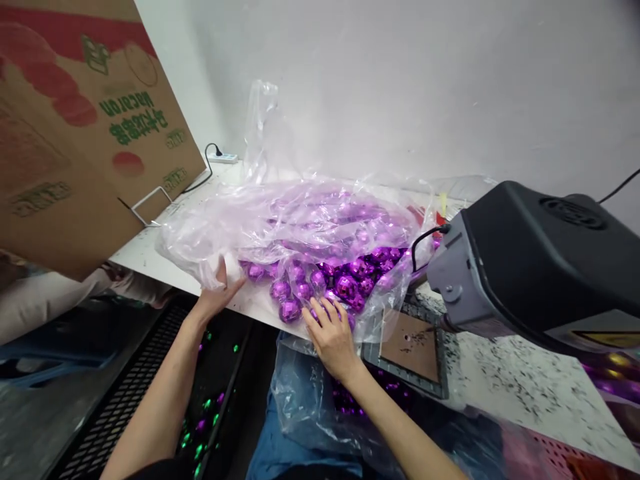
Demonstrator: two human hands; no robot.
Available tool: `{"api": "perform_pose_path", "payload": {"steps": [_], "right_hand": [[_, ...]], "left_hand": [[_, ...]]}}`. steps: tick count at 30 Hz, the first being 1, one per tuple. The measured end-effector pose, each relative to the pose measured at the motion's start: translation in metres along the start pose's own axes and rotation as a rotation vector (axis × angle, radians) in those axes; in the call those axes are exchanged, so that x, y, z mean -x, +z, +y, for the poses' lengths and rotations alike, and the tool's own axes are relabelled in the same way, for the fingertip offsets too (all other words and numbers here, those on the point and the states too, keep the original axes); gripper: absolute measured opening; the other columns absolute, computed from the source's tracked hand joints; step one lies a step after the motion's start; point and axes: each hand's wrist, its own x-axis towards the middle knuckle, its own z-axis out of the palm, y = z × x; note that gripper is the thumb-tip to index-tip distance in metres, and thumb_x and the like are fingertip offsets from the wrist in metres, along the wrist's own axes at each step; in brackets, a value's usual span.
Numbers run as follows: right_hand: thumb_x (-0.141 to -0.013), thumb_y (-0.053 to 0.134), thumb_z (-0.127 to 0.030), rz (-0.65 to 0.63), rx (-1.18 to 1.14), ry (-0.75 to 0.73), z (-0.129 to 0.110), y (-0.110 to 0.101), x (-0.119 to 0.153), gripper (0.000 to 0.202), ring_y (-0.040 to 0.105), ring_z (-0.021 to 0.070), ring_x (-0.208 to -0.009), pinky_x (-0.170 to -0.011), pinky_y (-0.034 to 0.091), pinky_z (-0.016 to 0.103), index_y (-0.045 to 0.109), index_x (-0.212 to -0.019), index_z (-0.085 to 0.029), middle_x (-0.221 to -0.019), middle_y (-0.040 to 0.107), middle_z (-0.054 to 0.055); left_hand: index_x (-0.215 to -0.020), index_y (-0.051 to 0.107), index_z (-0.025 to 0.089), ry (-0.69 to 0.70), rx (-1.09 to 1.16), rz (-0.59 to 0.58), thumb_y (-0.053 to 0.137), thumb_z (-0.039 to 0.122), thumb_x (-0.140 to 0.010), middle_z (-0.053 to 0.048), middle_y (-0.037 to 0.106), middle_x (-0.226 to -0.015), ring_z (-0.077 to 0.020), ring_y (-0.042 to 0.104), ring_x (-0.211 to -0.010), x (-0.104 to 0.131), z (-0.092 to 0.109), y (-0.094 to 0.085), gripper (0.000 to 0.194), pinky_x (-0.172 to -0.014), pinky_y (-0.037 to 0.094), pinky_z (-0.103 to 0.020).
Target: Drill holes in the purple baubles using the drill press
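Many shiny purple mirror-faceted balls (346, 287) lie in a heap on the white table, partly under a clear plastic bag (225, 220). My left hand (220, 297) is at the table's front edge by the bag's left end. Its thumb and index finger are apart, and the plastic hides its other fingertips. My right hand (334, 337) lies palm down over the balls at the front of the heap, fingers stretched and slightly spread. Its palm and whatever is under it are hidden.
A black and grey machine (530, 267) overhangs the right side, above a dark tray-like base with a brown plate (407, 340). A large cardboard box (100, 133) stands left. Below are a black crate (125, 393) and a plastic bag (310, 387) on my lap. Another person's sleeve (50, 300) shows left.
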Motion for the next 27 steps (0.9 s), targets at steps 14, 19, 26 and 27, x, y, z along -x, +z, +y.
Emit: {"api": "perform_pose_path", "payload": {"steps": [14, 19, 26, 27], "right_hand": [[-0.088, 0.056, -0.02, 0.067, -0.171, 0.116, -0.003, -0.074, 0.066, 0.042, 0.038, 0.0212, -0.143, -0.118, 0.04, 0.044, 0.06, -0.13, -0.024, -0.142, 0.051, 0.006], [-0.088, 0.052, -0.015, 0.047, -0.225, 0.314, 0.02, -0.124, 0.113, 0.042, 0.054, 0.0167, -0.126, -0.105, 0.053, 0.037, 0.062, -0.127, -0.023, -0.125, 0.061, 0.008], [-0.09, 0.051, -0.018, 0.087, -0.324, 0.586, 0.059, -0.165, 0.137, 0.028, 0.063, 0.0124, -0.103, -0.092, 0.056, 0.03, 0.067, -0.113, -0.021, -0.109, 0.066, 0.008], [-0.091, 0.051, -0.018, 0.103, -0.338, 0.631, 0.064, -0.168, 0.136, 0.026, 0.063, 0.0119, -0.102, -0.092, 0.056, 0.029, 0.068, -0.111, -0.021, -0.107, 0.066, 0.008]], "left_hand": [[-0.114, 0.064, 0.019, 0.775, 0.128, 0.109, 0.05, 0.03, -0.1, -0.011, 0.068, -0.114, -0.0235, 0.062, -0.109, 0.089, 0.185, 0.072, 0.022, -0.097, 0.049, -0.039], [-0.133, 0.057, 0.02, 0.681, -0.141, 0.018, 0.067, 0.038, -0.089, -0.016, 0.061, -0.127, -0.0326, 0.059, -0.114, 0.065, 0.185, 0.114, 0.048, -0.098, 0.047, -0.048], [-0.137, 0.047, 0.023, 0.601, 0.496, -0.139, 0.065, 0.041, -0.091, -0.009, 0.063, -0.129, -0.023, 0.062, -0.116, 0.096, 0.202, 0.091, 0.052, -0.1, 0.05, -0.037], [-0.135, 0.048, 0.023, 0.572, 0.575, -0.218, 0.067, 0.041, -0.09, -0.008, 0.064, -0.126, -0.0219, 0.064, -0.111, 0.107, 0.208, 0.091, 0.052, -0.095, 0.052, -0.035]]}}
